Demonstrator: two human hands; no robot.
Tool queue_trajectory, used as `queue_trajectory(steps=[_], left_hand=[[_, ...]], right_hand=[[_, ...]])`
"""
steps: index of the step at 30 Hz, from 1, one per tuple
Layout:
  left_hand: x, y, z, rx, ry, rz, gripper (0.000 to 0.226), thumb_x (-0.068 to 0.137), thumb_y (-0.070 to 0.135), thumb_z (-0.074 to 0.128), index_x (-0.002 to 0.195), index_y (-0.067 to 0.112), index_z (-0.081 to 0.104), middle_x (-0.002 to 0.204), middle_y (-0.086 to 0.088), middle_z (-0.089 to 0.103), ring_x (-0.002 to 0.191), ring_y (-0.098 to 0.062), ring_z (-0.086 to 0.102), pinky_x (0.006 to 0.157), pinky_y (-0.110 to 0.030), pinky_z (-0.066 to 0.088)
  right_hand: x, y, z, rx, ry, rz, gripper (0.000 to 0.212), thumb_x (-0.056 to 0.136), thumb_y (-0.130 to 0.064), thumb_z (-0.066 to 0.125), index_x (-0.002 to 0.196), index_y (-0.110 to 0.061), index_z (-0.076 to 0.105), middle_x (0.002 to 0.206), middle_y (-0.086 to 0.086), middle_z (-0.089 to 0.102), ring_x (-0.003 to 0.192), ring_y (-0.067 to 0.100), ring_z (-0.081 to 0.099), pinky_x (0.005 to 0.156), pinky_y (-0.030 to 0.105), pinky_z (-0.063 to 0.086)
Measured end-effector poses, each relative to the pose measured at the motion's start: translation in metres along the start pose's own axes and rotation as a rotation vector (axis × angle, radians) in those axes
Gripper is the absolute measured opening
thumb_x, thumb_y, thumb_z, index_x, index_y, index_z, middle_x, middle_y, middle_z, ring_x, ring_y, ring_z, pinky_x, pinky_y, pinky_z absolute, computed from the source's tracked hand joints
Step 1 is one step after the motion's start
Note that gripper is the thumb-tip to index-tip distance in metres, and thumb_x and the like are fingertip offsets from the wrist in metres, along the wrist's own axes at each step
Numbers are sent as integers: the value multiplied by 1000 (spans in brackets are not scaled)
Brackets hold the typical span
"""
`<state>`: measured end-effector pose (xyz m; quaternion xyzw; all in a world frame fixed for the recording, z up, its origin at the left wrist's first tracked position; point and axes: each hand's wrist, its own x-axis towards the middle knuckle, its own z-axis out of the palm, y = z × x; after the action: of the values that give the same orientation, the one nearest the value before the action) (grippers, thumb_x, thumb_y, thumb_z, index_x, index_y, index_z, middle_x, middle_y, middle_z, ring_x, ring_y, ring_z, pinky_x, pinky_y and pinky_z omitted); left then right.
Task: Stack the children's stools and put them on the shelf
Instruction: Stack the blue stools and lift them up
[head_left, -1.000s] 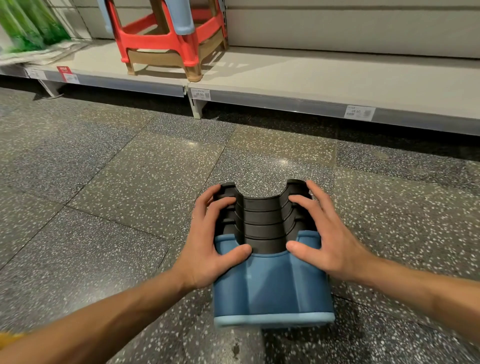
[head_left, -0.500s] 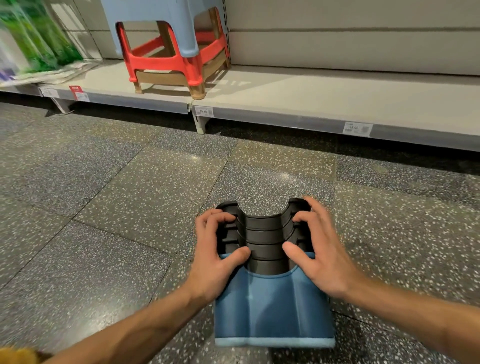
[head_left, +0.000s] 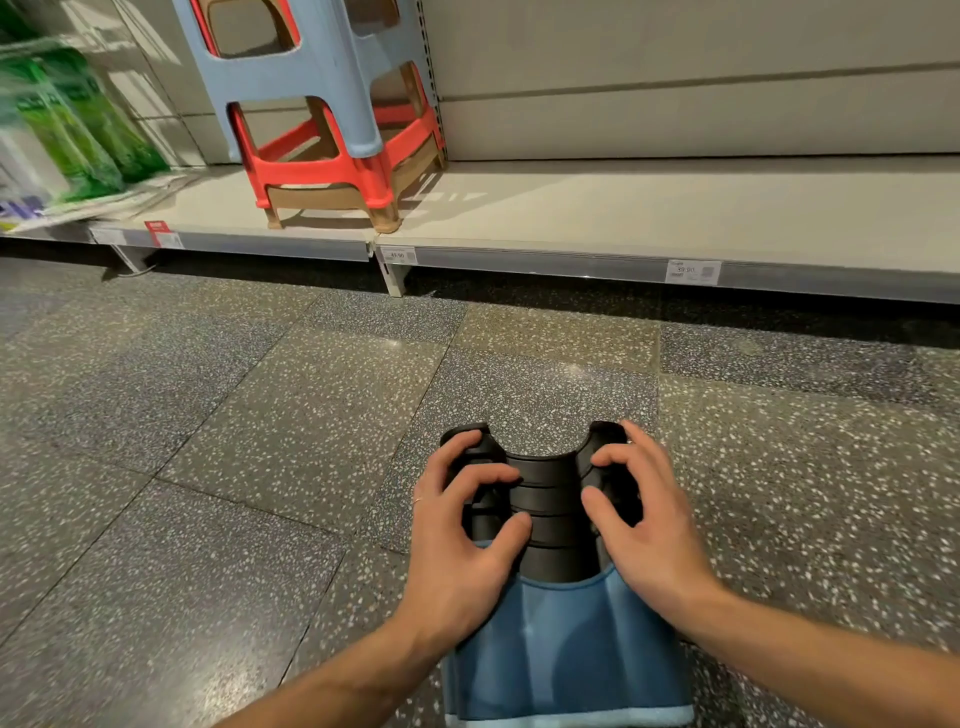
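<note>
- Two hands on the stool stack: your left hand clamps the left legs, your right hand clamps the right legs, fingers curled round the black plastic, thumbs on the near face.
- Stack lies on its side, legs pointing away from you toward the shelf; blue stool is the outer shell, black stools nested inside and sticking out past its leg ends.
- Blue seat edge sits nearest you, at the bottom edge of the frame. Can't tell whether the stack rests on the floor or is held just above it.
- Speckled terrazzo floor is open on both sides of the stack and all the way ahead to the shelf base.
- Low shelf runs across the far side; front lip carries price tags, dark gap underneath.
- Shelf deck right of the upright post is bare, straight ahead of your hands.
- On the left deck stands a tall stool pile: light blue over red over tan, its front right foot near the deck's front edge.
- Green packs sit on the shelf at far left, blurred.
</note>
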<state>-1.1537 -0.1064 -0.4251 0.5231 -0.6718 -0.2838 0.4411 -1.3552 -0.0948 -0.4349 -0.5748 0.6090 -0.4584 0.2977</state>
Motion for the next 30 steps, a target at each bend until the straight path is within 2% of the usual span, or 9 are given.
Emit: queue_trajectory(steps=[2, 4, 7, 9, 12, 16, 18, 24, 30], left_hand=[[2, 8, 5, 22, 0, 22, 35, 77, 28, 79, 108, 43, 71, 152, 20, 45, 148, -13, 41, 118, -46, 40], [4, 16, 9, 47, 20, 51, 37, 77, 28, 78, 109, 45, 70, 150, 23, 46, 147, -15, 41, 118, -48, 38], [10, 22, 14, 28, 53, 81, 39, 78, 26, 77, 111, 44, 70, 150, 22, 46, 147, -17, 42, 118, -49, 38], [20, 27, 14, 1, 72, 107, 39, 79, 24, 78, 113, 41, 70, 150, 19, 47, 147, -19, 43, 118, -51, 39], [45, 43, 12, -14, 95, 171, 38, 79, 19, 79, 114, 35, 71, 149, 14, 50, 146, -21, 45, 117, -52, 41], [93, 74, 6, 18, 123, 293, 37, 80, 15, 80, 113, 28, 73, 148, 12, 54, 142, -25, 49, 114, -50, 42], [124, 87, 1, 32, 141, 350, 38, 78, 14, 81, 114, 25, 74, 147, 10, 56, 140, -25, 51, 113, -52, 44], [219, 125, -13, 85, 196, 436, 48, 75, 16, 83, 122, 20, 71, 145, 8, 59, 141, -18, 52, 107, -57, 48], [271, 164, -22, 105, 199, 419, 47, 77, 19, 86, 121, 20, 70, 144, 8, 60, 140, -18, 54, 108, -54, 49]], right_hand=[[0, 0, -4, 11, 50, 21, 36, 93, -14, 70, 102, -47, 57, 157, -18, 32, 148, 1, 26, 119, 27, 27], [3, -3, -8, 2, 86, 18, 38, 92, -12, 70, 100, -47, 56, 157, -18, 32, 149, 2, 25, 121, 32, 24], [13, -12, -15, -25, 100, -18, 34, 92, -11, 69, 100, -42, 57, 156, -20, 31, 148, -2, 24, 109, 9, 21], [24, -19, -21, -40, 114, -53, 33, 92, -12, 69, 100, -41, 57, 156, -20, 31, 147, -6, 24, 103, 2, 19], [45, -31, -31, -29, 162, -126, 31, 91, -12, 68, 101, -39, 57, 156, -20, 30, 148, -7, 21, 107, 9, 20], [87, -57, -48, 12, 243, -233, 30, 90, -10, 67, 106, -34, 58, 160, -12, 31, 144, -14, 21, 104, 1, 18], [114, -71, -55, 29, 280, -276, 33, 90, -8, 68, 109, -33, 57, 161, -9, 31, 144, -12, 24, 105, 2, 19], [195, -117, -73, 101, 319, -309, 30, 90, -17, 66, 108, -38, 57, 162, -13, 29, 145, -4, 31, 103, 3, 25], [244, -151, -94, 160, 311, -280, 27, 88, -12, 66, 105, -31, 60, 160, -13, 31, 141, -15, 27, 96, -2, 22]])
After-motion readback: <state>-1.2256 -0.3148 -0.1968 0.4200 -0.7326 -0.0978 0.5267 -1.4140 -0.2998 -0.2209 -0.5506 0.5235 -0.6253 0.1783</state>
